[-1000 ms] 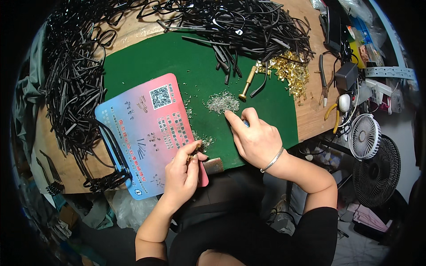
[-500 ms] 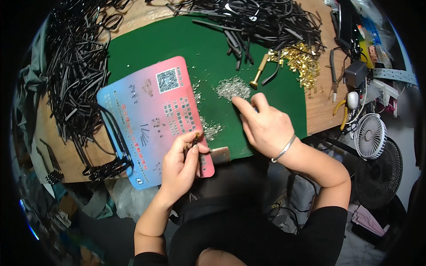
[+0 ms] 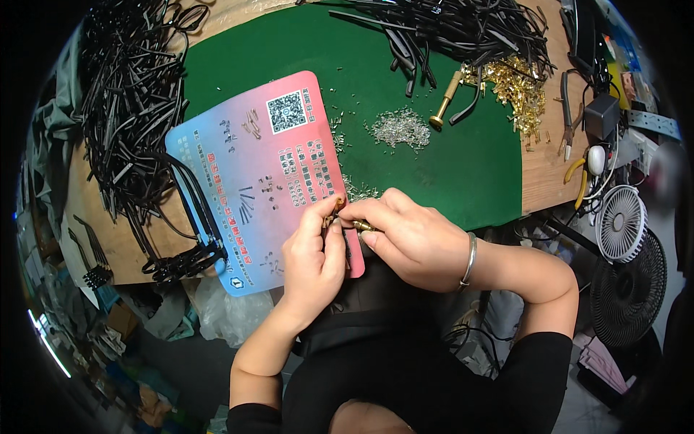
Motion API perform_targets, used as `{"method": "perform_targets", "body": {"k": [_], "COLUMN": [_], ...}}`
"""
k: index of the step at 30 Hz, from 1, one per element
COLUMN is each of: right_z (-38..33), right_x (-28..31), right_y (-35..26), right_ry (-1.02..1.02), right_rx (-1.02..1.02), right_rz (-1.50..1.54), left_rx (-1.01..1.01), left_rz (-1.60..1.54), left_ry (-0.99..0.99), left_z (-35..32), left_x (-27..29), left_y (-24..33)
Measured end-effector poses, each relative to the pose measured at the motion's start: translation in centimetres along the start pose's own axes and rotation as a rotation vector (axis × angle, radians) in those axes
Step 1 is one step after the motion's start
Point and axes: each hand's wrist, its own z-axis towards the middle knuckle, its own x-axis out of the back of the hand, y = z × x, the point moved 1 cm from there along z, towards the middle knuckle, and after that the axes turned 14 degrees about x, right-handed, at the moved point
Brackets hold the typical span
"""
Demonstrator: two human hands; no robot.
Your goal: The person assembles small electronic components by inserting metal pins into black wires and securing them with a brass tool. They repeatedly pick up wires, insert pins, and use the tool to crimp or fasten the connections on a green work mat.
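My left hand point(image 3: 314, 257) is closed around small brass-coloured parts point(image 3: 330, 218), pinched between thumb and fingers above the right edge of a pink and blue printed mat point(image 3: 246, 170). Right beside it, my right hand point(image 3: 419, 235) has its fingertips brought up to the held parts. A short, ridged brass-coloured piece point(image 3: 364, 226) sits between its thumb and fingers. The fingers partly cover both pieces. Beyond the hands, a heap of tiny silver screw-like pieces point(image 3: 400, 130) lies on the green cloth point(image 3: 318, 61), with a smaller scatter point(image 3: 359, 189) near the mat's edge.
A brass-coloured stemmed tool point(image 3: 447, 101) rests near a pile of gold-coloured metal parts point(image 3: 513, 90). Black cable-like strips point(image 3: 134, 123) are heaped at left, and more strips point(image 3: 463, 32) at the back. Pliers point(image 3: 567, 119) and a small white fan point(image 3: 622, 224) are at right.
My right hand has moved from the silver heap, toward me and left, to meet my left hand. The left hand keeps its hold on the brass-coloured parts. The whole view has shifted slightly.
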Motion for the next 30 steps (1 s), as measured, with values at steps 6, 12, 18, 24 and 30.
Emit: {"method": "perform_targets", "body": {"k": [6,12,18,24,30], "right_z": [0.0,0.6,0.3,0.6,2.0], "right_x": [0.3,1.0,0.6,0.5,2.0], "right_y": [-0.4,-1.1,0.2,-0.6,1.2], "right_ry": [-0.064,-0.192,-0.105,-0.164,-0.21], "right_rx": [-0.009,-0.044,0.02,-0.043,-0.287], "right_rz": [-0.109,-0.257,-0.197,-0.336,0.443], "left_rx": [-0.042,-0.017,-0.016,-0.022,-0.085], "left_rz": [0.062,0.113,0.054,0.159,0.171], "left_ry": [0.052,0.038,0.021,0.033,0.079], "left_z": [-0.3,-0.2,0.0,-0.2,0.0], "left_x": [-0.5,-0.2,-0.4,-0.2,-0.5], "left_y": [0.1,0.6,0.0,0.6,0.5]}}
